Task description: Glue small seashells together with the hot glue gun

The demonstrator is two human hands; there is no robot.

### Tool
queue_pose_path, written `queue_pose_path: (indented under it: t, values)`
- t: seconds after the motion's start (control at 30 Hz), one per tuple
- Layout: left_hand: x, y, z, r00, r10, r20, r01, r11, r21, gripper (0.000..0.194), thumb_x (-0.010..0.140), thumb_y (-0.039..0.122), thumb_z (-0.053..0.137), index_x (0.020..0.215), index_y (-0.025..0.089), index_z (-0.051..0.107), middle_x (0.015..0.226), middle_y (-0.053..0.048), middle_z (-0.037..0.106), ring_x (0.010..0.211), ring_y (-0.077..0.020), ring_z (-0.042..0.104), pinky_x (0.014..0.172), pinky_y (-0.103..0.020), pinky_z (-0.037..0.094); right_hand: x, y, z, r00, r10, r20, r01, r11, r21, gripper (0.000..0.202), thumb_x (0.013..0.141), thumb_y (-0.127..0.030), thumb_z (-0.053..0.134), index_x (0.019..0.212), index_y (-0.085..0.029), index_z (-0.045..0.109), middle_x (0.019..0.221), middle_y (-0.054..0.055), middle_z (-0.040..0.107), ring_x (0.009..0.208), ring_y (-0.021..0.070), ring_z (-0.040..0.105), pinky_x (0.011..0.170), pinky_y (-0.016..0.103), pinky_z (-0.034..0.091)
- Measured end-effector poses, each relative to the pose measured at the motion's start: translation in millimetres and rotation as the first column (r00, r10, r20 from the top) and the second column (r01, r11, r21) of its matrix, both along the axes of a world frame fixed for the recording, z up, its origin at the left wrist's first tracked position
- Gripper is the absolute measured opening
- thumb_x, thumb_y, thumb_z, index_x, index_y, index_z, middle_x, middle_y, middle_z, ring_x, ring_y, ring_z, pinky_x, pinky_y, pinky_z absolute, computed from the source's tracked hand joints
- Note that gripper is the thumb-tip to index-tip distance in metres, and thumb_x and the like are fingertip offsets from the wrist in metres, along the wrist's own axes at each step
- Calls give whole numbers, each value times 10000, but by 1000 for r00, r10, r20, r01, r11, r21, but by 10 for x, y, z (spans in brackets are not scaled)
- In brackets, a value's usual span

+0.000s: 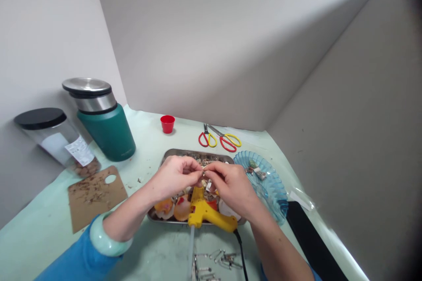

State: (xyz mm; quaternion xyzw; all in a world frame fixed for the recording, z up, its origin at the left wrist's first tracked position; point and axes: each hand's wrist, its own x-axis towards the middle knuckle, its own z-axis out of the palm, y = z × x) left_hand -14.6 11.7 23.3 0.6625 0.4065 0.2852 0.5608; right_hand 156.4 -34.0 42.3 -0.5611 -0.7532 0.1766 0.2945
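Observation:
My left hand (178, 175) and my right hand (231, 184) meet fingertip to fingertip above a metal tray (154, 216). Both are closed in a pinch; whatever sits between the fingertips is too small to name. Shells, among them an orange one (182, 209), and small bits fill the tray below. A yellow glue gun (211, 216) lies across the tray's near side, just under my hands. Its clear glue stick (190, 250) sticks out toward me, and a black cord (241, 250) runs from the handle.
Right of the tray, a blue scalloped plate (277, 184) holds small pieces. Behind are two scissors (207, 137) and a red cup (168, 124). Leftward stand a green bottle (108, 131), a clear jar (56, 140) and a brown board (95, 202). Metal clips (227, 259) lie in front.

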Motion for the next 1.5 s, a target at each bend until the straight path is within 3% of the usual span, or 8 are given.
queue_pose_path:
  t: [0.3,0.67,0.77,0.97,1.03,1.23,1.4,1.5]
  values:
    - [25,-25,26,1000,-25,9,25,1000,16,97,762,222,557,799,150,611,646,-24,696,644,-164,681,600,-263,535,32,-8,34,995,26,-95,-34,996,-87,182,874,-173,507,838,-211,681,647,-17,673,561,104,587,548,195,400]
    - [47,-35,64,995,-38,90,45,996,-75,100,802,243,524,797,151,564,674,-19,681,632,-160,691,596,-261,527,62,5,-23,979,45,-199,-68,991,-113,201,894,-183,475,825,-209,663,630,-23,654,534,98,590,574,202,435]
    - [61,-60,66,998,-16,57,18,999,-30,77,795,226,509,796,162,551,681,-12,675,626,-160,689,587,-254,521,56,9,-22,982,38,-184,-56,994,-94,201,892,-187,479,825,-209,668,638,-19,658,547,101,590,582,202,437]
    - [69,-100,8,995,66,-70,-49,973,223,97,808,217,469,798,191,562,647,11,669,634,-154,681,590,-239,515,36,11,4,988,23,-150,-34,997,-72,207,882,-178,487,809,-204,679,599,-19,640,558,108,575,559,192,428]
    - [60,-89,15,996,68,-49,-57,979,198,106,819,237,472,817,189,567,647,7,676,627,-156,684,588,-244,520,37,8,3,986,31,-162,-43,997,-69,202,882,-180,490,810,-203,677,608,-18,644,562,108,578,557,189,429]
    - [0,-24,120,993,-31,118,37,998,-56,218,855,324,491,861,135,598,649,-42,702,673,-182,701,673,-312,548,55,-3,-15,973,28,-227,-49,995,-85,198,897,-211,484,873,-216,680,634,-18,659,540,108,596,566,204,451]
    - [-17,-19,125,996,-28,85,31,999,-30,178,806,294,572,874,136,619,693,-43,703,706,-180,692,686,-307,544,54,-1,-6,976,36,-216,-51,997,-65,184,886,-202,503,861,-211,685,598,-22,645,531,109,592,552,204,447]
    - [-29,-26,107,1000,-14,20,13,998,60,166,791,290,578,827,147,654,731,-45,711,717,-179,682,684,-295,540,45,-3,0,985,31,-170,-39,998,-46,182,883,-197,509,862,-218,688,634,-17,664,564,113,603,557,201,445]
